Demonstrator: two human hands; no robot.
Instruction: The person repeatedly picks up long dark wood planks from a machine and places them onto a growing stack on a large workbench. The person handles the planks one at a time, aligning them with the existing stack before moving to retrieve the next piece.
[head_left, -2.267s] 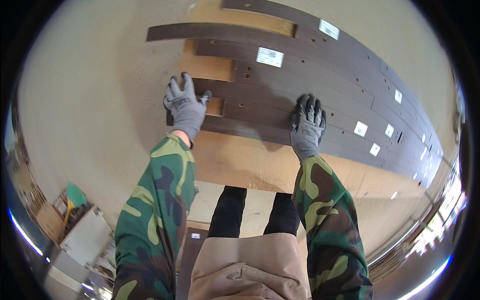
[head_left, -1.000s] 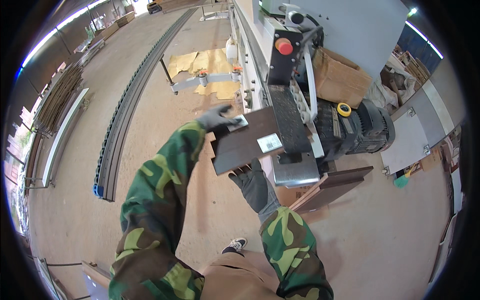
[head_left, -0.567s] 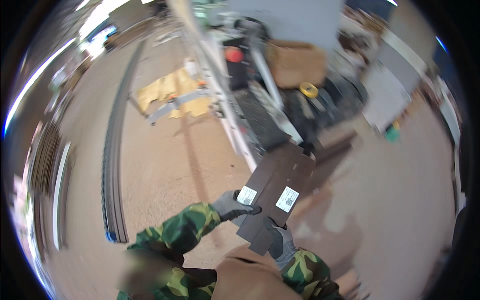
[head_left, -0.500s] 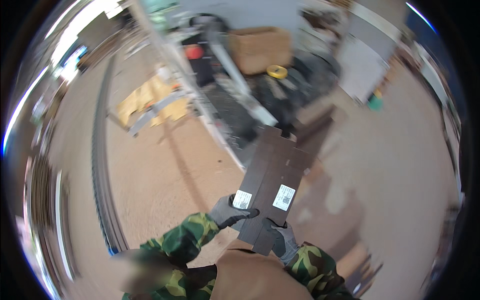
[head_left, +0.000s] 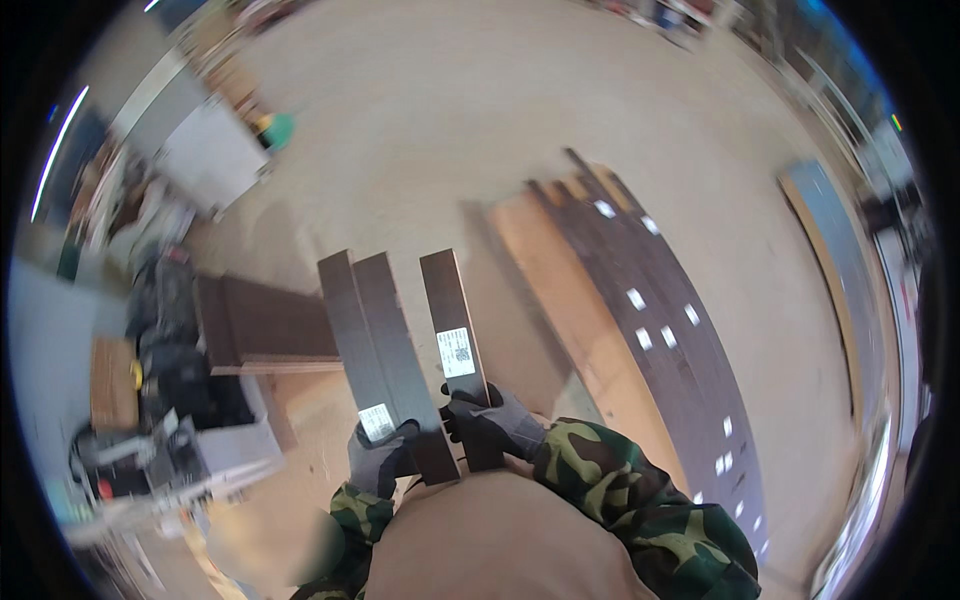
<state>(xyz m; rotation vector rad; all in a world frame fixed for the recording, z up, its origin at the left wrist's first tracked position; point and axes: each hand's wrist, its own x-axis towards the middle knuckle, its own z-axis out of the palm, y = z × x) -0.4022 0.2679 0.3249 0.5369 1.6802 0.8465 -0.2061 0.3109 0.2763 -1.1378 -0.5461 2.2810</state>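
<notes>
My left hand (head_left: pixel 380 458), in a grey glove with dark fingertips, is closed on two dark brown floor planks (head_left: pixel 375 320). They lie side by side with their ends staggered, and a white label sits near the thumb. A single dark brown floor plank (head_left: pixel 441 290), also labelled, is gripped in my right hand (head_left: pixel 505 422). A narrow gap separates it from the left pair. All the planks point away from my body. Camouflage sleeves cover both forearms.
Rows of dark labelled planks (head_left: pixel 640 265) lie to the right, beside a bare tan board (head_left: pixel 560 270). Left stands a stack of dark planks (head_left: pixel 270 318), near a cardboard box (head_left: pixel 115 385) and black bags. A pale cabinet (head_left: pixel 210 155) is far left; a grey-topped panel (head_left: pixel 835 220) lies far right.
My view has swung right, bringing the laid-out planks into sight. The planks held together before are now parted, with one apart in my right hand.
</notes>
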